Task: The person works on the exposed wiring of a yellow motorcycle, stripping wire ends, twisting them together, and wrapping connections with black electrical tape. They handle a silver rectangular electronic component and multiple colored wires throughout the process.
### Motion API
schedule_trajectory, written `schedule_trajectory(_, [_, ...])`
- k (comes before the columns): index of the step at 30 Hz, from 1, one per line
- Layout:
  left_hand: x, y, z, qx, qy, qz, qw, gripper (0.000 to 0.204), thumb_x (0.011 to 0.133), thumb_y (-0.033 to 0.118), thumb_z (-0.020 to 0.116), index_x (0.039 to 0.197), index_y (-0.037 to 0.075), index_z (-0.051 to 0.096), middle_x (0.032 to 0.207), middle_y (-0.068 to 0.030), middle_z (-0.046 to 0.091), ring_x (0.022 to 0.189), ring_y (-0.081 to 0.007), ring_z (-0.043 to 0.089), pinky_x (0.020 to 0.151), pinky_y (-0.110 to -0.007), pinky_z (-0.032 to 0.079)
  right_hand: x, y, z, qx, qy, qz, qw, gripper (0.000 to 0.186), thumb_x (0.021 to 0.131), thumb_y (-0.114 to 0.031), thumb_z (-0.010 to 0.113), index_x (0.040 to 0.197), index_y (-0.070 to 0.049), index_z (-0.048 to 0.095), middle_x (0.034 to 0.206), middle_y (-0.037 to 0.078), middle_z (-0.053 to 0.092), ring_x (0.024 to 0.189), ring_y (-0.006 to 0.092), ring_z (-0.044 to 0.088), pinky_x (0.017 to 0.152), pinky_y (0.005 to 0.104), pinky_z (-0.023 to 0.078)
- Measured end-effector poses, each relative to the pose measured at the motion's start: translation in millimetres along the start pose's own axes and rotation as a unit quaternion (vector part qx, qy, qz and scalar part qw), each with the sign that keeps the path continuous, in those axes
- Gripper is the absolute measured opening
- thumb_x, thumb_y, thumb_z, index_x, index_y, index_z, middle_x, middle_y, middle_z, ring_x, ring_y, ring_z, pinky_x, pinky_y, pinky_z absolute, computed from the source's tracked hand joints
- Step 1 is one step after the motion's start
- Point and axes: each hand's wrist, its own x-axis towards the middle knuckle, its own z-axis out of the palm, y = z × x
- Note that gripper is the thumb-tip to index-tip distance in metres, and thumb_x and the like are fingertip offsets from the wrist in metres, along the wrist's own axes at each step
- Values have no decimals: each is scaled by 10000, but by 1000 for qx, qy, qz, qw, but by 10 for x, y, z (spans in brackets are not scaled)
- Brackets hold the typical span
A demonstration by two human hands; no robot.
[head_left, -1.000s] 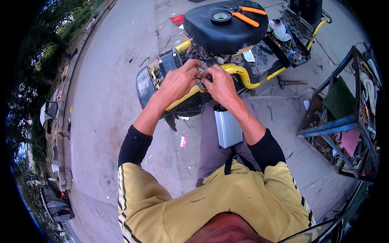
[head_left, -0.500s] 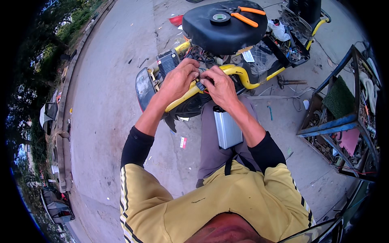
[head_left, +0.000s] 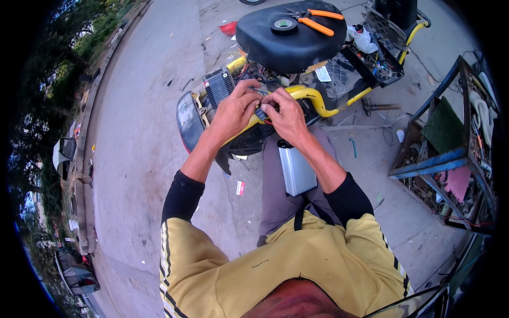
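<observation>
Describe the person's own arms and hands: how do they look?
The left hand and right hand are bare, without gloves. Mustard-yellow fabric sleeves, black-and-white striped along their outer sides, sit over close-fitting black fabric undersleeves; the forearms are bare.

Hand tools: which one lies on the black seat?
The orange-handled pliers, beside the tape roll; the wooden-handled hammer and teal tool lie on the ground.

The fisheye view looks from head height steeply down, over the yellow shirt [head_left: 297, 252], to the near left hand [head_left: 235, 112] and right hand [head_left: 287, 113], and reaches widely to roadside trees [head_left: 59, 79] at its left rim
</observation>
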Motion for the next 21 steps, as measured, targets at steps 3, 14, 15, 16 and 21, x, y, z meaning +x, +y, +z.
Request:
schedule_trajectory(3, [-5,-57,-23,5,-13,26,1000,121,959,-3,750,1079,-16,749,1354,-108,653,1079,-264,742,898,-399,593,1,1,6,-13,-3,-2,1000,150,982,-143,744,1056,-14,729,1046,143,668,951,369,710,824,469,547])
schedule_trajectory(14, [4,-12,-49,-4,-46,-20,999,99,974,-4,721,1068,-2,693,1435,-110,583,1093,-293,718,942,-434,573,38,-135,20,-145,8,-16,989,179,914,-86,782,1060,-11,711,1072,182,689,974,430,720,833,532,573])
schedule_trajectory(15, [14,-53,-81,-10,-64,-16,998,103,974,-4,716,1070,4,680,1443,-110,575,1104,-305,717,947,-441,572,46,-139,18,-149,6,-22,989,181,910,-84,784,1061,-11,714,1072,183,691,976,430,720,834,532,574])
schedule_trajectory(16, [31,-78,-89,-17,-82,-8,996,108,975,-4,711,1072,10,667,1452,-109,567,1115,-317,715,951,-448,571,57,-117,7,-138,2,-18,990,182,907,-85,789,1058,-12,719,1072,183,694,977,427,721,838,529,574])
schedule_trajectory(21, [126,199,-247,95,-156,-59,981,145,939,2,744,1052,29,657,1458,-92,585,1158,-359,714,946,-457,578,81,-112,-46,-98,-32,5,995,179,896,-88,809,1043,-13,739,1063,181,706,978,411,724,860,513,574])
